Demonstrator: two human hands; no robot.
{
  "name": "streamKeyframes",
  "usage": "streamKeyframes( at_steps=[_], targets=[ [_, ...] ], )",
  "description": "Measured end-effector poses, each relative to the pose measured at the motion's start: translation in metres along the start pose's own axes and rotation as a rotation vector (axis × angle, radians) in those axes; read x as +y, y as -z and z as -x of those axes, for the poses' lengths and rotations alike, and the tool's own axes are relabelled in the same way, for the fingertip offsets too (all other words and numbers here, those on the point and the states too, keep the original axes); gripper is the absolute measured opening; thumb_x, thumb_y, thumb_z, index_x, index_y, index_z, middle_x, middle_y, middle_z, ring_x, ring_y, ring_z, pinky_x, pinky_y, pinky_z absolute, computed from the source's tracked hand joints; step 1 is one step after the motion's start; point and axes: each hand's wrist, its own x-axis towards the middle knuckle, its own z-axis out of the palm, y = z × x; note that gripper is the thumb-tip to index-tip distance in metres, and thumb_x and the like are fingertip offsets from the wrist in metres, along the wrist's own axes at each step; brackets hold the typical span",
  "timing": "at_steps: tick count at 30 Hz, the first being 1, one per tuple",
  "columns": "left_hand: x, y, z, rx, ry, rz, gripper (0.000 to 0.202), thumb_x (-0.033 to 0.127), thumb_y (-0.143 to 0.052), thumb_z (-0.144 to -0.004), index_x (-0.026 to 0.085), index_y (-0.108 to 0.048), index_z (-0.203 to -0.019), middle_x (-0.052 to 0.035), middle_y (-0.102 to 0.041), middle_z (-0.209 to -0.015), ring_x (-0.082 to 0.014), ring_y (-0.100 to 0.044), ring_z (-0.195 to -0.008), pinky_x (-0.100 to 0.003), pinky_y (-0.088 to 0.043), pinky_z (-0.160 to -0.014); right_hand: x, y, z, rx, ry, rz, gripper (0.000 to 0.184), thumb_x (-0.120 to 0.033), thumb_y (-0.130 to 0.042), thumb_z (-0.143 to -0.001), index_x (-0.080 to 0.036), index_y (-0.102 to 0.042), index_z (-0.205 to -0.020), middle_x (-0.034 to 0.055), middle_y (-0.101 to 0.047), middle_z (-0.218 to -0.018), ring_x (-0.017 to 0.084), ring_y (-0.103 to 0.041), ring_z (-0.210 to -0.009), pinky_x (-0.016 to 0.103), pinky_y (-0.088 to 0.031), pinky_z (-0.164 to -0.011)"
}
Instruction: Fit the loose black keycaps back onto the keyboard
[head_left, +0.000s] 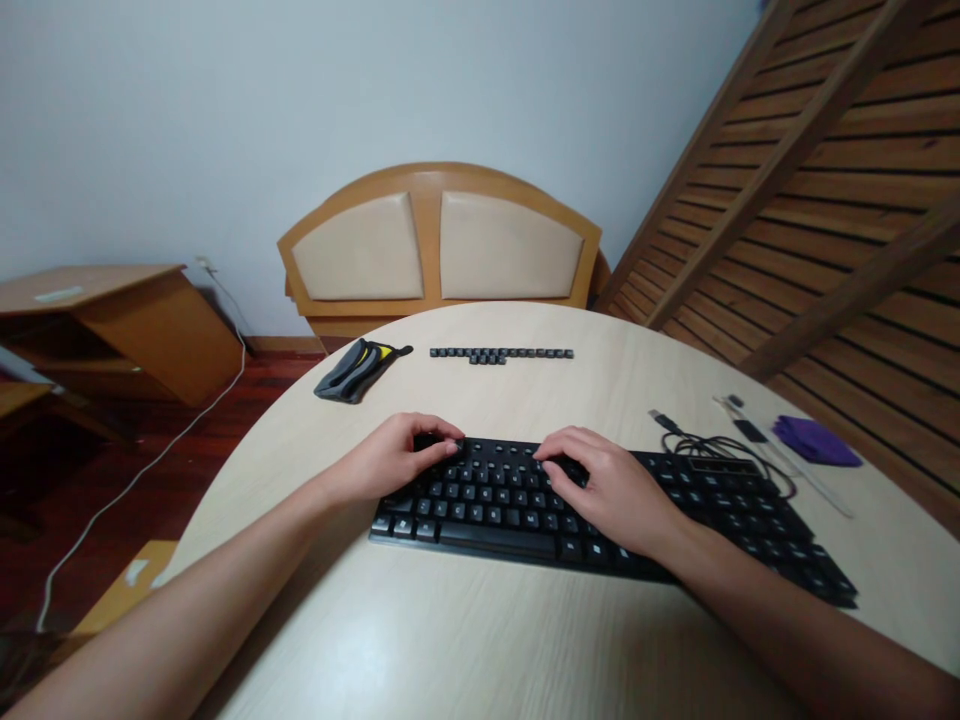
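Observation:
A black keyboard (495, 540) lies across the round table, its long side toward me. At its upper left edge is my left hand (397, 455), thumb and forefinger closed on a small dark keycap (453, 447) at the top row. My right hand (600, 480) rests over the right part of the letter keys. Its thumb and forefinger come together near the top row; whatever is between them is too small to make out. Beyond the keyboard, several loose black keycaps (517, 353) are lined up in a long row, with a shorter row in front.
A grey, black and yellow pouch (356, 370) lies at the back left. Right of the keyboard are a coiled USB cable (705, 445), a thin pale stick-like item (814, 480) and a folded purple cloth (815, 440). A wooden headboard (427, 240) stands behind the table (360, 630).

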Motion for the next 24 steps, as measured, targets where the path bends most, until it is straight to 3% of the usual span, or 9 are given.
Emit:
streamKeyframes(
  at_steps=[5, 24],
  targets=[
    [-0.0031, -0.0022, 0.0007, 0.006, -0.043, -0.059, 0.02, 0.034, -0.06, -0.092, 0.023, -0.073, -0.103, -0.0033, -0.075, -0.105, -0.0214, -0.068, -0.1, -0.038, -0.051, -0.094, -0.0018, 0.0007, 0.0004, 0.024, 0.045, 0.013, 0.012, -0.02, -0.057, -0.09, -0.023, -0.065, -0.099, 0.0065, -0.07, -0.1, 0.024, -0.063, -0.099, 0.041, -0.051, -0.088],
    [0.0011, 0.0001, 0.0049, -0.016, -0.177, -0.299, 0.019, 0.03, -0.058, -0.096, 0.022, -0.071, -0.107, -0.0048, -0.073, -0.105, -0.0217, -0.064, -0.1, -0.039, -0.05, -0.093, -0.0028, 0.0011, 0.0, -0.018, 0.0, 0.043, 0.015, -0.019, -0.056, -0.091, -0.022, -0.063, -0.104, 0.0059, -0.069, -0.104, 0.023, -0.063, -0.101, 0.042, -0.051, -0.09]
  ],
)
